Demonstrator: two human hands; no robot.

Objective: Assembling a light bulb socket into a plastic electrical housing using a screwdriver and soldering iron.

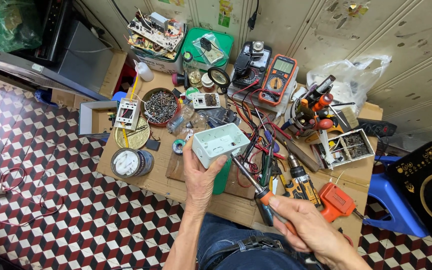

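the left hand grips a white plastic box from below, thumb on its near side, holding it tilted above the cardboard-covered table. the right hand is closed around the orange handle of a screwdriver, whose tip meets the lower right corner of the box. just right of the screwdriver lie an orange cordless drill and a tangle of red and black test leads. farther out sit an orange multimeter, a round tin of screws, a tub of white paste and a cup crammed with tools. a blue stool stands at the right.
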